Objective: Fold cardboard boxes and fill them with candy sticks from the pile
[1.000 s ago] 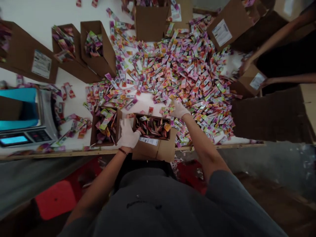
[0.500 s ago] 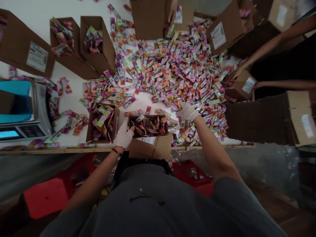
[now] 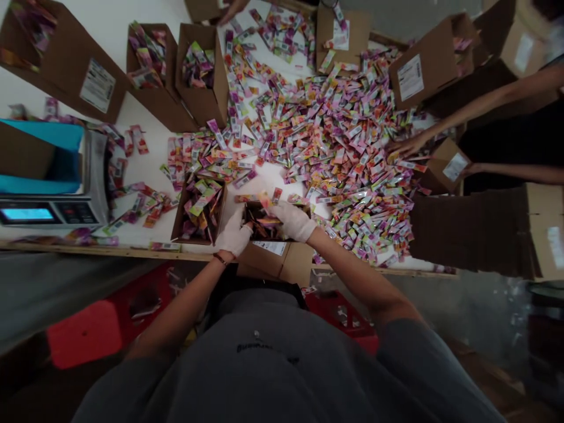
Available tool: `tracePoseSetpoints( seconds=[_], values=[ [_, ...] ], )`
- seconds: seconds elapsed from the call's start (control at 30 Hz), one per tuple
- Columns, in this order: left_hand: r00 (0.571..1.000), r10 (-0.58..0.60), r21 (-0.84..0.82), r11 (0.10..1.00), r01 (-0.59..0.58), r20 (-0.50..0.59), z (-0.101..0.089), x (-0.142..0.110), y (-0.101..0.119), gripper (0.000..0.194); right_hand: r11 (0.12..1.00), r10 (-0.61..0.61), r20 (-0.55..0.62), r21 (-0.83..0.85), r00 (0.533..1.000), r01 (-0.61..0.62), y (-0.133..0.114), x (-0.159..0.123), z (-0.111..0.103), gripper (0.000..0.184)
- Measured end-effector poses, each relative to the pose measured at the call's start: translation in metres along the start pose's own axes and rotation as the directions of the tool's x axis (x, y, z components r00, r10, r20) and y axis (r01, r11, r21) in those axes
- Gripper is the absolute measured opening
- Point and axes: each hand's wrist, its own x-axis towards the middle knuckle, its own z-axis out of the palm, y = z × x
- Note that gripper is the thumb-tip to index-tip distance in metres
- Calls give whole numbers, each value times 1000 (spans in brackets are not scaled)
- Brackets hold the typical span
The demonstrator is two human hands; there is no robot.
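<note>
A small open cardboard box (image 3: pixel 293 258) holding several thin candy-coloured packets stands at the table's front edge, before my body. My left hand (image 3: pixel 234 234), in a white glove, grips its left end with the thumb towards the inside. Over the right part of this box is my right hand (image 3: pixel 294 221), also gloved. Its fingers are closed on a blurred pink and orange packet (image 3: pixel 265 201) above the opening. Part of the box's contents is hidden beneath that hand. Left of my left hand stands another open box (image 3: pixel 222 202), filled with similar packets.
A wide heap of packets (image 3: pixel 326 135) spreads over the white table (image 3: pixel 268 175). A scale (image 3: pixel 94 176) with a blue tray stands at the left. Taller filled boxes (image 3: pixel 156 111) line the back left. At the right, another person's hand (image 3: pixel 408 147) reaches into the heap.
My right hand has moved left from the heap to above the small box, bringing a packet. My left hand stays at the box. The view has shifted, and a box at the back has moved away.
</note>
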Motion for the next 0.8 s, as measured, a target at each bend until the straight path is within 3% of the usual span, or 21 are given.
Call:
tracePoseSetpoints(
  seconds=[0.07, 0.13, 0.23, 0.3, 0.4, 0.5, 0.6, 0.7, 0.73, 0.8],
  values=[
    [1000, 10, 33, 999, -11, 22, 0, -1, 3, 69, 982, 151, 257, -151, 955, -114, -1, -10, -4, 40],
    [1000, 19, 57, 998, -20, 17, 0, -2, 5, 67, 972, 194, 376, -201, 906, -125, -4, -18, -18, 48],
    [999, 39, 66, 997, -40, 25, 1, -2, 6, 67, 982, 133, 364, -175, 922, -73, -10, -26, -41, 58],
    [998, 58, 58, 996, -60, 38, 1, -2, 7, 69, 976, 170, 324, -185, 931, -115, -13, -29, -47, 50],
    [998, 46, 63, 997, -48, 39, 2, -3, 6, 68, 949, 292, 364, -228, 884, -219, -16, -26, -40, 41],
    [999, 16, 57, 998, -17, 33, 1, -4, 5, 70, 953, 282, 393, -220, 875, -208, -16, -21, -34, 33],
    [999, 24, 48, 999, -26, 43, -2, -4, 5, 71, 952, 275, 311, -218, 910, -213, -6, -32, -55, 22],
    [998, 30, 58, 998, -33, 53, -2, -1, 5, 70, 923, 352, 82, -198, 933, -331, 16, -67, -96, 22],
    [998, 33, 66, 997, -36, 52, -2, -1, 5, 69, 893, 404, -52, -195, 913, -406, 24, -81, -107, 24],
    [998, 54, 90, 994, -58, 45, 0, -1, 7, 65, 793, 521, -324, -158, 790, -588, 38, -103, -118, 29]
  ],
)
